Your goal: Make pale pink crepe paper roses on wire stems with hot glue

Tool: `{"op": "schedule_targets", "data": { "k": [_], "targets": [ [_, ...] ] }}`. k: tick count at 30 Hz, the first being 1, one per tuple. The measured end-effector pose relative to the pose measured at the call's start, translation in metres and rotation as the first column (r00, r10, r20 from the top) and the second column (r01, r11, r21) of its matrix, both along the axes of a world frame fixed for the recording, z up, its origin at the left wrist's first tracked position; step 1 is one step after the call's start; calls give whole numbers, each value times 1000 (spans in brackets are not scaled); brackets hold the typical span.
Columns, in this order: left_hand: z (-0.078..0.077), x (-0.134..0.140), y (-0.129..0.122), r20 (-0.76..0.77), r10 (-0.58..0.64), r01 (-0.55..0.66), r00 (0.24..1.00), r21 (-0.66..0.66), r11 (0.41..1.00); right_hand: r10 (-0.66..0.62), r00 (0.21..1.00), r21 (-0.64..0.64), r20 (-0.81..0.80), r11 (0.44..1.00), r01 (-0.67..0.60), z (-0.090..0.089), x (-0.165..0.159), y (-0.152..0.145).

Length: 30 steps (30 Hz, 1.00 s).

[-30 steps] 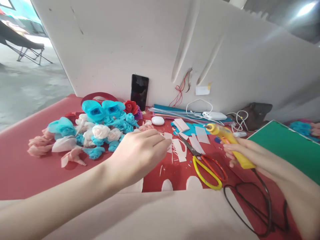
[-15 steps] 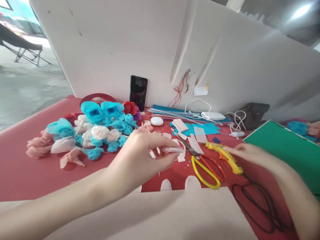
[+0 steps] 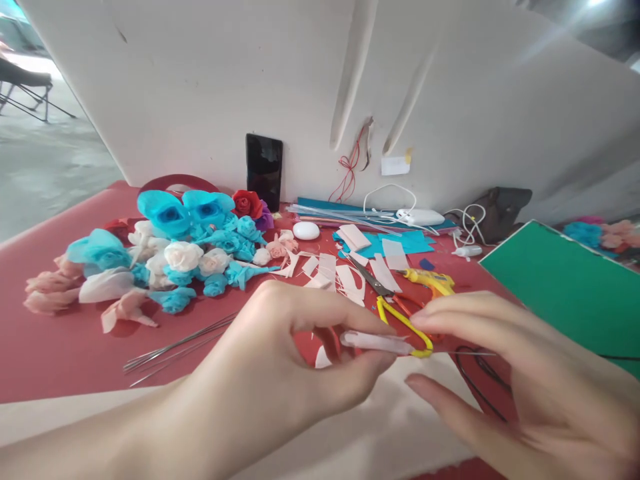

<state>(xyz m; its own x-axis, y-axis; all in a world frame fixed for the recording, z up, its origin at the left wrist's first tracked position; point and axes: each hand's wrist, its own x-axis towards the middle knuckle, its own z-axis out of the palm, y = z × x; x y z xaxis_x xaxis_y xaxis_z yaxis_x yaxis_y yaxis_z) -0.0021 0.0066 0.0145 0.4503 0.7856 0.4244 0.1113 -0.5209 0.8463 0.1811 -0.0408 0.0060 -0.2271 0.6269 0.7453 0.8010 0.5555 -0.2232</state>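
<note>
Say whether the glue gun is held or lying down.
Lying down: the yellow glue gun rests on the red tabletop beyond the right hand.

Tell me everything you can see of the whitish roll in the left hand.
The whitish roll looks like thin paper or fabric wrapped into a narrow tube, with a slightly ragged edge. It lies nearly level, pinched between the left hand's thumb and fingers. A thin wire extends from its far end toward the open right hand; whether that hand touches the wire is unclear.
</note>
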Motion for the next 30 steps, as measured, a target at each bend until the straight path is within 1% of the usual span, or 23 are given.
{"op": "schedule_targets", "data": {
  "k": [3,6,8,10,12,15,17,20,23,24,26,30],
  "targets": [
    [-3,0,-2,-22,-15,15,1000,-3,1000,95,994,-6,61,995,-95,5,2,4],
    [-5,0,-3,-58,-16,16,998,7,1000,142,989,-11,45,990,-142,7,-1,4],
    [-5,0,-3,-76,-16,16,997,0,1000,124,992,-15,27,992,-124,7,-5,1],
    [-6,1,-3,-88,-23,22,996,-18,1000,47,999,-16,-17,999,-47,5,-8,-3],
    [-6,1,-3,-90,-29,25,996,-38,999,12,999,-19,-37,1000,-12,4,-8,-5],
    [-6,2,-3,-90,-36,31,995,-59,998,106,994,-32,-1,994,-105,3,-5,-2],
    [-5,3,-3,-91,-33,28,995,-60,998,141,990,-40,10,989,-140,3,-3,2],
    [-4,4,-2,-77,-40,34,996,-73,997,113,994,-18,-1,993,-113,1,-4,4],
    [-4,4,-2,-56,-54,48,997,-103,994,78,996,38,-37,996,-77,-1,-5,1],
    [-4,4,-2,-48,-55,50,997,-112,992,71,997,54,-25,996,-70,-1,-5,-1],
    [-5,4,-3,-27,-54,49,998,-135,990,65,997,72,50,995,-69,-2,-3,-5],
    [-5,4,-3,-5,-91,88,996,-225,970,73,977,134,199,986,-101,-1,2,-9]
  ]
}}
